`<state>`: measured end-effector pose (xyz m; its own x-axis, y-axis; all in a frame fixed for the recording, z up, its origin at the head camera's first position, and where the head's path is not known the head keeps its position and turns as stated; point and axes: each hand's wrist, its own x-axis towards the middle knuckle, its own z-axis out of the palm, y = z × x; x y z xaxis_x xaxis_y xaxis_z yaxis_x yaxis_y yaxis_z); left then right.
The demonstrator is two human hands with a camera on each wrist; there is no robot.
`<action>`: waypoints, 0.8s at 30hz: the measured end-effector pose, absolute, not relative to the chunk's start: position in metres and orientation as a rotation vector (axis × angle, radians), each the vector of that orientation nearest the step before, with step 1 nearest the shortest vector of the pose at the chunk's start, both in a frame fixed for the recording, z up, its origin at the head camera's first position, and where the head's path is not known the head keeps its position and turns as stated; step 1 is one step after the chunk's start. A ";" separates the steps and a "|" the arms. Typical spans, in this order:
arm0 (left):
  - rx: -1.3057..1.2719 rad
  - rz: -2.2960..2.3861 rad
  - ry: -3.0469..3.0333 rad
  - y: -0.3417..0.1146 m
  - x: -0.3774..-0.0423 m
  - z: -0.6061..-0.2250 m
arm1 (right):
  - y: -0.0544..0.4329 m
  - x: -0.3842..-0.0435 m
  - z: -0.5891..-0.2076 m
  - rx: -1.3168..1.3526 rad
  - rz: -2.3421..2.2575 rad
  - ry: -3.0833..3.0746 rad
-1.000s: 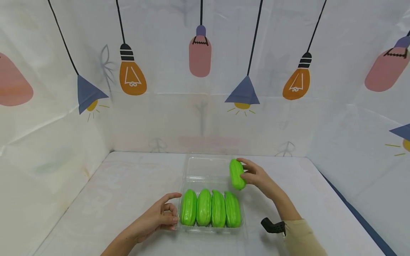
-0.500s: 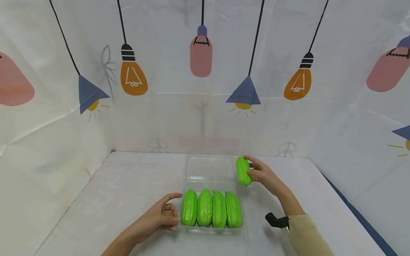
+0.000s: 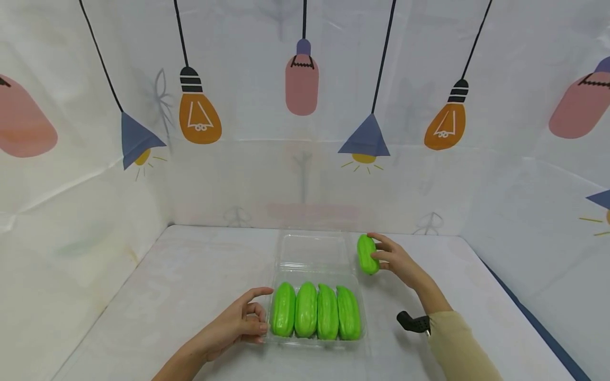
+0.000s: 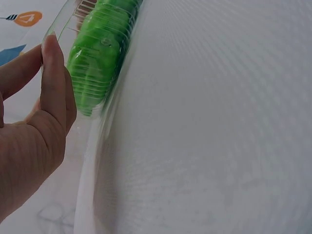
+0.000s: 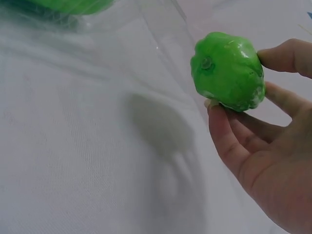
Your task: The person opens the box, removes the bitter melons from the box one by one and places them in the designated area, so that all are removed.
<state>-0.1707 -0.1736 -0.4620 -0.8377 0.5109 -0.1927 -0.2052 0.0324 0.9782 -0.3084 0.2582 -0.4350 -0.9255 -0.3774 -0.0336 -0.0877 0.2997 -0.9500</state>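
Observation:
My right hand (image 3: 399,262) grips a green cucumber (image 3: 367,254) between thumb and fingers, raised above the table right of the clear lid. In the right wrist view, the rounded end of this cucumber (image 5: 226,70) faces the camera, and its shadow falls apart from it. Several more green cucumbers (image 3: 306,310) lie side by side, lengthwise, in a clear plastic box (image 3: 329,343). At the box's left side, my left hand (image 3: 233,323) pinches the rim, its index finger reaching along the edge. The left wrist view shows the thumb (image 4: 52,78) against the clear rim.
The box's clear lid (image 3: 312,248) lies folded back behind it on the white table (image 3: 200,264). Lamp-patterned sheeting (image 3: 238,174) encloses the table at the back and sides. A black strap piece (image 3: 413,323) juts from the right wrist.
My right hand has carried its cucumber to the right, away from the box and lid. The left hand stays at the box's left side.

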 end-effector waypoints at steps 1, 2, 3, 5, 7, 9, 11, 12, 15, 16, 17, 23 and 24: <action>0.309 1.858 1.812 -0.174 -0.171 -0.462 | 0.258 -0.309 -0.436 -0.419 -1.670 2.315; 0.309 1.858 1.812 -0.174 -0.171 -0.463 | 0.258 -0.310 -0.436 -0.415 -1.669 2.311; 0.308 1.858 1.812 -0.174 -0.171 -0.463 | 0.258 -0.311 -0.436 -0.406 -1.668 2.309; 0.308 1.858 1.814 -0.174 -0.171 -0.464 | 0.258 -0.312 -0.437 -0.379 -1.662 2.313; 0.306 1.858 1.814 -0.174 -0.171 -0.464 | 0.257 -0.314 -0.438 -0.371 -1.650 2.315; 0.305 1.860 1.813 -0.174 -0.171 -0.464 | 0.257 -0.316 -0.438 -0.359 -1.641 2.319; 0.303 1.861 1.813 -0.174 -0.171 -0.464 | 0.257 -0.319 -0.439 -0.354 -1.633 2.321; 0.302 1.861 1.812 -0.174 -0.171 -0.464 | 0.257 -0.320 -0.440 -0.358 -1.627 2.321; 0.299 1.860 1.808 -0.174 -0.171 -0.463 | 0.257 -0.323 -0.442 -0.346 -1.606 2.331; 0.300 1.859 1.807 -0.174 -0.171 -0.463 | 0.257 -0.325 -0.443 -0.342 -1.596 2.335; 0.299 1.860 1.806 -0.174 -0.171 -0.462 | 0.257 -0.326 -0.443 -0.336 -1.584 2.344; 0.303 1.865 1.803 -0.174 -0.171 -0.461 | 0.255 -0.333 -0.446 -0.296 -1.533 2.386; 0.305 1.865 1.802 -0.174 -0.171 -0.461 | 0.255 -0.334 -0.446 -0.294 -1.526 2.389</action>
<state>-0.1709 -0.1740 -0.4614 -0.8372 0.5113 -0.1940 -0.2116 0.0242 0.9771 -0.3335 0.2549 -0.4465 -0.9369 -0.3234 -0.1330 -0.0154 0.4180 -0.9083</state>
